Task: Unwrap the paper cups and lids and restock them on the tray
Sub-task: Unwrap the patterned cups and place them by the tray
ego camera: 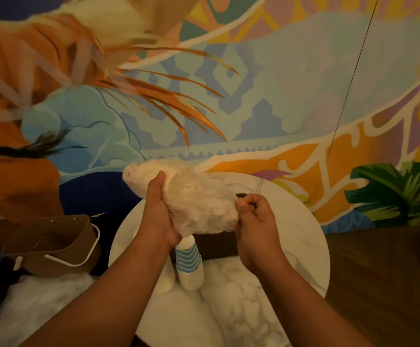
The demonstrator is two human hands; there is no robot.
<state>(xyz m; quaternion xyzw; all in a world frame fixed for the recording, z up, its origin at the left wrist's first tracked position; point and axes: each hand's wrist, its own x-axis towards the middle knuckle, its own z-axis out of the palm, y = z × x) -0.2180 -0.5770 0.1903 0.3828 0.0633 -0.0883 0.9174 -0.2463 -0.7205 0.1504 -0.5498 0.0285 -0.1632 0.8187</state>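
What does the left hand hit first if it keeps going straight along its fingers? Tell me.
The left hand points up and away, gripping the clear plastic-wrapped white bundle. Past the bundle, the next thing looks like the colourful painted mural wall, though depth is unclear from this single view.

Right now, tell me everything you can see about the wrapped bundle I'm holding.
The bundle is a long roll in crinkled, cloudy clear plastic, whitish inside; its contents can't be made out. It is held tilted above the round marble table, far end up and to the left. The left hand grips its middle from the side; the right hand pinches the wrap at the near end.
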